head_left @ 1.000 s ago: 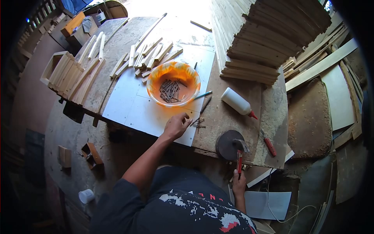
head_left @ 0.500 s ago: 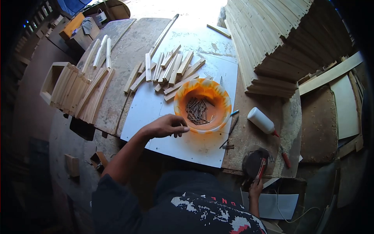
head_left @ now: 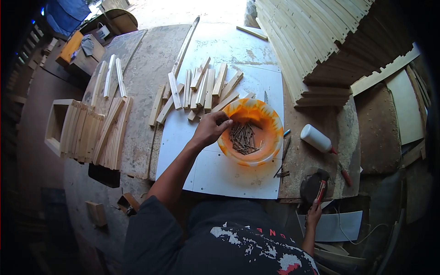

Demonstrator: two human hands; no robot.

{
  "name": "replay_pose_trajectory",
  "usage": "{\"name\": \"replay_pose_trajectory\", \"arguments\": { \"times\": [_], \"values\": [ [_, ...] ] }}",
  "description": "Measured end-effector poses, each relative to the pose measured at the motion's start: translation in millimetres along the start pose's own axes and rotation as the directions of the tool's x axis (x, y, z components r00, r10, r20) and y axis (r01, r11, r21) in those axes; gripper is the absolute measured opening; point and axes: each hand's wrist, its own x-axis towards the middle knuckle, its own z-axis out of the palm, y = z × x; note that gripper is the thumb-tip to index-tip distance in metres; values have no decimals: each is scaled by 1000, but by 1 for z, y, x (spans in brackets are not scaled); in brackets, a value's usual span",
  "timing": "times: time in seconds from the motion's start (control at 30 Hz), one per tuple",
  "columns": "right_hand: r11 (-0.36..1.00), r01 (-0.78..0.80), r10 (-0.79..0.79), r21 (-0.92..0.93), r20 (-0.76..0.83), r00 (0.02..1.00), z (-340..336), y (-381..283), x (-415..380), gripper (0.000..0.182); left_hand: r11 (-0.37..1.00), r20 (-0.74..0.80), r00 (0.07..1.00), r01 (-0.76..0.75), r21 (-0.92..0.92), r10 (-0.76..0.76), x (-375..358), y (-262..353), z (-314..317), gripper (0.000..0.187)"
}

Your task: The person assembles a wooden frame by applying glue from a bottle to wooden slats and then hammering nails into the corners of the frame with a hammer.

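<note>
A plastic bowl [head_left: 272,153], mottled orange and white, holds a heap of nails [head_left: 243,137]. At its left rim is my left hand [head_left: 211,129], fingers curled with thumb and forefinger close together. Whether anything small is pinched in them is hidden. Lower right, my right hand [head_left: 313,213] is closed around a red-handled tool [head_left: 320,191], whose head I cannot make out against a dark round object [head_left: 310,185]. A few loose nails [head_left: 283,174] lie to the right of the bowl, on the brown board.
Short wooden sticks [head_left: 208,89] are piled behind the bowl. A tall stack of slats [head_left: 316,41] rises at the back right. A white bottle [head_left: 315,138] with a red tip and a red-handled tool [head_left: 344,175] lie right. Joined wooden pieces [head_left: 82,130] stand left.
My left hand has moved forward along the bowl's left side, its fingertips now at the rim. My right hand still grips the red-handled tool. The whole view has shifted slightly.
</note>
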Motion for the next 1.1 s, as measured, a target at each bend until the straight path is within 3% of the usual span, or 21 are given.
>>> {"name": "replay_pose_trajectory", "arguments": {
  "times": [0.17, 0.27, 0.37, 0.47, 0.53, 0.57, 0.6, 0.73, 0.77, 0.87, 0.9, 0.97, 1.03, 1.1],
  "values": [
    [999, -41, 41, 16, 44, 998, 0, -16, -8, 54, 994, -215, 977, -21, -105, -2, 2, -25, -7, 23],
    [949, -282, 247, 138, 224, 943, -15, -46, -20, 64, 993, -333, 938, 69, -100, -99, -2, -38, -26, 25],
    [919, -371, 326, 133, 276, 904, -23, -50, -21, 64, 985, -398, 901, 150, -91, -174, 1, -68, -48, 25],
    [954, -294, 298, -55, 122, 947, -21, -45, -9, 62, 976, -537, 816, 180, -118, -216, 6, -94, -72, 25],
    [982, -154, 162, -109, 61, 985, -26, -19, 11, 61, 981, -672, 715, 166, -104, -192, 8, -94, -87, 23],
    [987, -84, 89, -139, 33, 995, -24, -13, 21, 61, 968, -704, 675, 239, -77, -223, 11, -110, -95, 22],
    [975, -77, 79, -208, 2, 997, -25, -19, 22, 58, 960, -714, 655, 267, -86, -246, 12, -112, -103, 22],
    [803, 175, -264, -569, -76, 962, -33, 0, 47, 50, 927, -712, 620, 357, -116, -328, 23, -134, -118, 22],
    [738, 184, -344, -649, -127, 930, -35, 4, 50, 43, 919, -708, 612, 370, -137, -352, 23, -135, -119, 22],
    [660, 146, -452, -737, -235, 860, -36, -21, 46, 44, 910, -753, 570, 404, -90, -328, 19, -148, -129, 20],
    [652, 143, -472, -744, -250, 846, -30, -27, 51, 45, 898, -806, 544, 439, 36, -233, 12, -156, -138, 21],
    [653, 132, -496, -746, -289, 819, -23, -32, 58, 45, 819, -855, 518, 501, 282, -22, -6, -175, -164, 22],
    [675, 144, -495, -723, -300, 815, -19, -34, 69, 46, 709, -883, 467, 606, 362, 51, -33, -199, -202, 28],
    [699, 158, -475, -697, -288, 832, -21, -36, 82, 46, 617, -918, 397, 719, 320, 13, -64, -216, -238, 36]
  ]
}}
